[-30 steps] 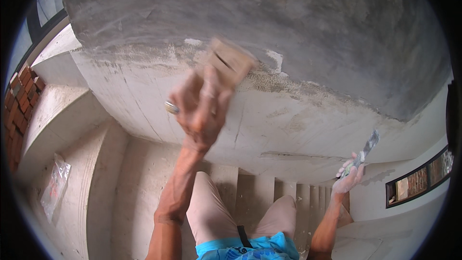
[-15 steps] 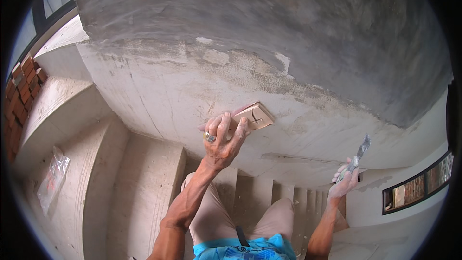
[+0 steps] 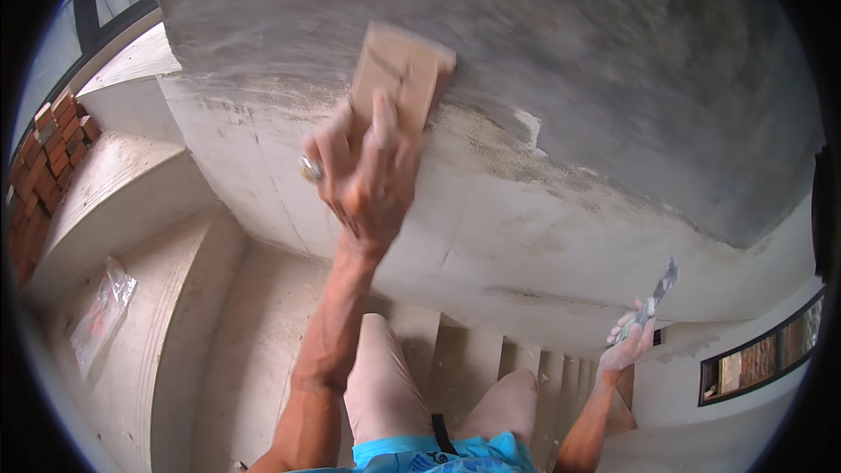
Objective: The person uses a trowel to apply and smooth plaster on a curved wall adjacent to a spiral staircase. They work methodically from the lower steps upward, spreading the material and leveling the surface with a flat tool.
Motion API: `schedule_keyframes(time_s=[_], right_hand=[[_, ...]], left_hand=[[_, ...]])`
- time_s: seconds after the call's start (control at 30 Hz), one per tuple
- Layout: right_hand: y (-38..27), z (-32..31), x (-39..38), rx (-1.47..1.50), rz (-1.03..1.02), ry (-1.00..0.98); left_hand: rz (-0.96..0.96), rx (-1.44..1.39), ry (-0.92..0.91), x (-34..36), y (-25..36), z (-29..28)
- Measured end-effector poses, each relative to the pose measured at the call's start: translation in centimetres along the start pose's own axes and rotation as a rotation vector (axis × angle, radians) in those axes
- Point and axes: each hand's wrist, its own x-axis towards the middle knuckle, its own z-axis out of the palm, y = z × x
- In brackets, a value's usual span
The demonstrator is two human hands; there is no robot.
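My left hand [image 3: 363,166], a ring on one finger, is closed round a flat tan sanding block [image 3: 399,70] with dark marks on its back. The block is against the wall [image 3: 526,236], at the border where grey plaster meets the whitish lower part. Motion blurs both the hand and the block. Off to the right, my dust-whitened right hand [image 3: 629,340] grips a putty knife [image 3: 664,285], its smeared blade pointing up and clear of the wall. The fingers partly cover the knife's handle.
Concrete stairs [image 3: 236,324] run below me, past my legs. A clear plastic bag [image 3: 101,315] lies on a step at left. Red bricks [image 3: 53,153] are stacked at the far left, near a window frame. A dark-framed opening [image 3: 762,355] is at right.
My left hand has moved the sanding block up and leftward, from the whitish lower wall to the grey plaster border. My right hand with the putty knife has hardly moved.
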Motion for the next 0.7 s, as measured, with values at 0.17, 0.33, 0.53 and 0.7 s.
schedule_keyframes(time_s=[0.17,0.33,0.53,0.7], right_hand=[[0.8,-1.2,-0.1,-0.018,0.009,0.012],[1.4,-1.4,0.3,0.026,0.026,0.042],[1.8,-1.6,-0.5,0.043,0.022,0.038],[1.8,-1.6,-0.6,0.032,0.001,0.036]], left_hand=[[-0.045,-0.056,-0.068,-4.4,-2.1,-0.8],[-0.192,0.035,0.077,3.3,-7.7,-1.5],[-0.061,0.007,0.114,0.3,-2.6,0.0],[0.052,-0.116,-0.07,-5.7,6.5,2.4]])
